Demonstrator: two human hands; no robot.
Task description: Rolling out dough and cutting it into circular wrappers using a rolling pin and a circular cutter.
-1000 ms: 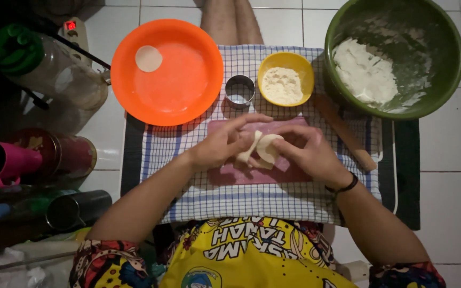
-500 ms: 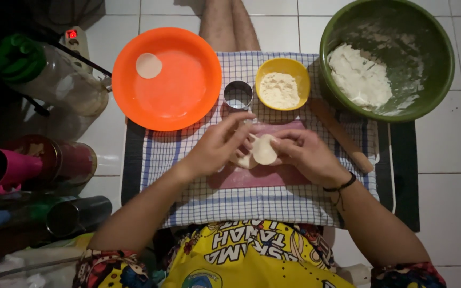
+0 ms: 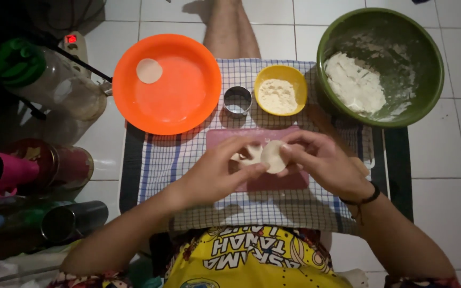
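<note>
Both hands meet over a pink cutting board [image 3: 289,180] lying on a checked cloth [image 3: 161,160]. My right hand [image 3: 324,162] and my left hand [image 3: 217,173] pinch a small round disc of pale dough [image 3: 273,156] between their fingertips. A scrap of leftover dough [image 3: 249,154] lies on the board just left of the disc, under my left fingers. A round metal cutter [image 3: 237,101] stands behind the board.
An orange plate [image 3: 177,101] at the back left holds one dough disc [image 3: 149,70]. A yellow bowl of flour [image 3: 281,90] and a large green bowl with dough [image 3: 380,66] stand at the back right. Bottles and cups [image 3: 38,165] crowd the left floor.
The hands have lifted and separated a round disc from the dough scrap on the board. The camera view has shifted slightly downward.
</note>
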